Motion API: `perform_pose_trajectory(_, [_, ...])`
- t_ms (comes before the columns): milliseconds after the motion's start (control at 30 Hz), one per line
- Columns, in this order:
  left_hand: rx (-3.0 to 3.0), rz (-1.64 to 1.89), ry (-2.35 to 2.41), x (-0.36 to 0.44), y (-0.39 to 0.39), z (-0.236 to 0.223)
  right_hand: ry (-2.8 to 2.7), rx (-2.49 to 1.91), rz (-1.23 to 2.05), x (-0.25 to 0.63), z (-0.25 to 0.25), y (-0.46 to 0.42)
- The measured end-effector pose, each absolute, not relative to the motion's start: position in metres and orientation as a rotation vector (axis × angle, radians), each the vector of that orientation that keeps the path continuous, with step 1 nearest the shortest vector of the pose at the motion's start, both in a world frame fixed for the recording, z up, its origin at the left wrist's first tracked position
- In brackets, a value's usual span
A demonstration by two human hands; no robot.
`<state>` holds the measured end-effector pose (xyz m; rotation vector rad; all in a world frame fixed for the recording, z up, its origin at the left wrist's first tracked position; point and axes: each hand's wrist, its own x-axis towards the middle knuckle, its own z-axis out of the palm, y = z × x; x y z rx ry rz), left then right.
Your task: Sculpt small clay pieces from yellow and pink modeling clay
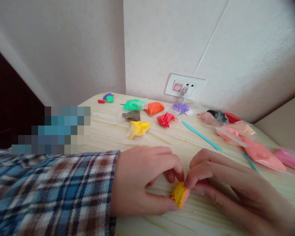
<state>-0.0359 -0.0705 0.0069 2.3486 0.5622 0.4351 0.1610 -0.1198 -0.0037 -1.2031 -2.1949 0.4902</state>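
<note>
**Both hands on a small lump of clay**

My left hand [142,178] and my right hand [226,186] meet at the near edge of the desk [162,137], and between them sits a small clay piece [179,194], yellow with a bumpy texture on top and a pinkish underside, resting on the desk surface. My left thumb lies along its near side while the left fingers [172,164] curl over it from above; the right fingers [195,177] pinch its far upper edge. So both sets of fingers are closed lightly on the clay piece, not clenched.

I judge it soft and very light, easy to dent, so the textured top would smear under a hard squeeze. The safest hold looks to be at the sides and underneath, with fingertips only.

Farther back lie small bags of clay: a yellow bag [139,128], a red bag [166,119], an orange bag [154,108], a green bag [134,104] and a purple bag [180,107]. A teal modelling tool [201,135] lies slantwise beside them, well apart from my hands. Pink bags [260,152] sit to the right, and a wall socket [185,86] is behind.
</note>
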Motion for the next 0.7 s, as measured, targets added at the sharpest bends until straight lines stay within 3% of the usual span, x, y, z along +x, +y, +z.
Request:
perform_pose_trajectory(233, [2.318,0.401,0.591,-0.036,-0.072,0.008,-2.242,-1.148,0.339,0.164,-0.002,-0.120])
perform_pose_trajectory(700, [2.347,0.404,0.570,-0.036,-0.071,0.009,-2.425,-0.982,0.438,0.176,0.001,-0.127])
